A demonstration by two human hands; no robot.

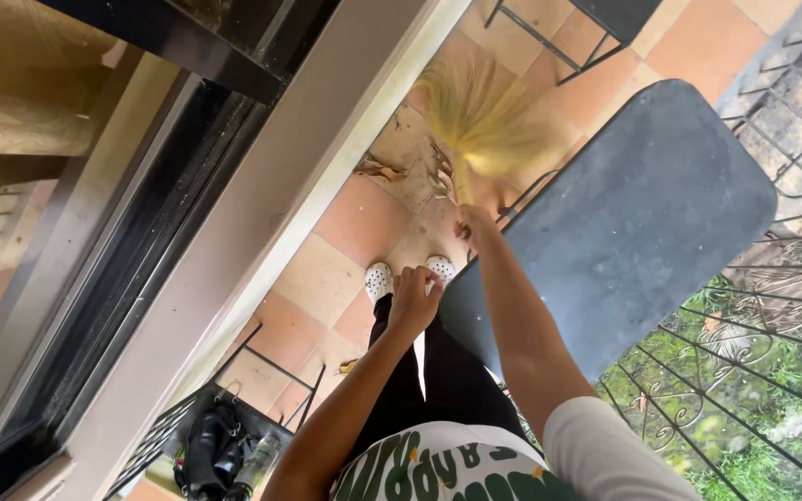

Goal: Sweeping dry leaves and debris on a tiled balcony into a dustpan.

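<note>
On a tiled balcony floor, mid-sweep: right hand gripping yellow broom, left hand closed on its handle end. Dry leaves at wall, unswept, beside dark surface.

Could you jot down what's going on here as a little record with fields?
Place: tiled balcony floor beside a metal railing
Right hand: grips the handle of a yellow broom
Left hand: closed, near the waist; what it holds is unclear
Broom: bristles blurred, over dry leaves
Nearby: dark grey table
Feet: white perforated clogs
</note>
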